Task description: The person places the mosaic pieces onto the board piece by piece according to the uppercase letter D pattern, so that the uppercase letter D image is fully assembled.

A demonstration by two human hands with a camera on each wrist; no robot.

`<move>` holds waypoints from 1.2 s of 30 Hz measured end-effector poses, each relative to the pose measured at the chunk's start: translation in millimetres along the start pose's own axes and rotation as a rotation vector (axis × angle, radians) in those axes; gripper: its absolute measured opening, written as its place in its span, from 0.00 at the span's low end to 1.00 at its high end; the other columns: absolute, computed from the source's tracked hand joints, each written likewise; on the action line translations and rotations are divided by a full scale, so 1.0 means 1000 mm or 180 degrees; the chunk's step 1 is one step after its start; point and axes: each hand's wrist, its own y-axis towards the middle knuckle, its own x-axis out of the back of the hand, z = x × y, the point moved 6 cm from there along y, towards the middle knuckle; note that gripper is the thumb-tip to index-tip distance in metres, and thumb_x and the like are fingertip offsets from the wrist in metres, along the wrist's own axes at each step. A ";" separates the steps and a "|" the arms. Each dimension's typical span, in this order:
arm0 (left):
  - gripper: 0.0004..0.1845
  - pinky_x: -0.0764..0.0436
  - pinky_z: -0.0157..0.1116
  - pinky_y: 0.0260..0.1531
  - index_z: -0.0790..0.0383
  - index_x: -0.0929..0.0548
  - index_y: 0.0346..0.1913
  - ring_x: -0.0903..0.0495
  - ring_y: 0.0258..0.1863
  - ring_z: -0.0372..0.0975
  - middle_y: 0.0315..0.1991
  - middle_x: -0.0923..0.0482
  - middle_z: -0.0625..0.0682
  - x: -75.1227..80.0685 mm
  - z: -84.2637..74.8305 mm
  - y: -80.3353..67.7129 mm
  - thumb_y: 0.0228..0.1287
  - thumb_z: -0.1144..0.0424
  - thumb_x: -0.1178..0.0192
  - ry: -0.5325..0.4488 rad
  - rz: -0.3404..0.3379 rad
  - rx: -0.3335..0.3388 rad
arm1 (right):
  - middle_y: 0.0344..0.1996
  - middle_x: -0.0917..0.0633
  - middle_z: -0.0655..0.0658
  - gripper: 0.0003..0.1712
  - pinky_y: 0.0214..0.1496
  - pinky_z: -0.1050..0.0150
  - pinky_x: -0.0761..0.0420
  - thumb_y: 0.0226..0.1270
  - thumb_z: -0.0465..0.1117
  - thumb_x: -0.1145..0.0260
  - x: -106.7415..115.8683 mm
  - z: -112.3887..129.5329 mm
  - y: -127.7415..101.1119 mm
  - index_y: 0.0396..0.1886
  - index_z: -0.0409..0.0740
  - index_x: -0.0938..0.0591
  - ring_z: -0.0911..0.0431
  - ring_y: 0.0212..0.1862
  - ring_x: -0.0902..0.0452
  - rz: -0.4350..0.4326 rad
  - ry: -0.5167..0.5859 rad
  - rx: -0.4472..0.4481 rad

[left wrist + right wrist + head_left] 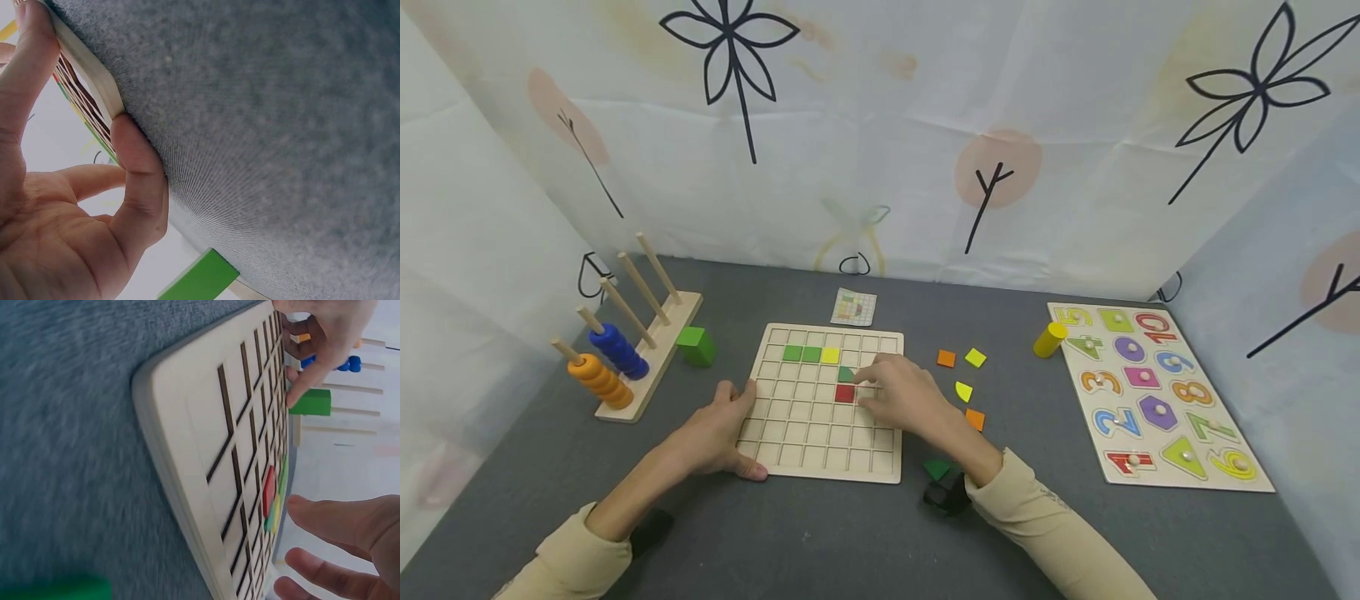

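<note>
While L grip [718, 429], spread wide, holds board [814, 433] by corner, prob. for steadiness, R grip [904, 396], parted, empty, is nr. green tile [844, 374].

There's room over the far tiles [975, 357] (yellow cylinder [1049, 340] rightward).

White cloth walls [880, 108] with black-outlined flowers [727, 33] and pinkish blotches [1021, 158] border a dark grey tabletop [820, 542].

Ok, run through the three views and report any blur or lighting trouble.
Head: even light, grid board clear; left wrist: tabletop grainy and soft, white backdrop washed out; right wrist: tabletop smeared, green piece at the bottom edge blurred.
</note>
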 end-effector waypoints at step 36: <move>0.75 0.21 0.45 0.36 0.81 0.48 0.77 0.27 0.36 0.47 0.58 0.36 0.74 0.001 -0.002 -0.002 0.30 0.47 0.13 0.0023 0.0028 0.0052 | 0.41 0.14 0.48 0.21 0.35 0.59 0.21 0.53 0.39 0.18 0.017 -0.037 -0.090 0.49 0.46 0.10 0.55 0.42 0.19 0.0410 -0.0325 -0.0179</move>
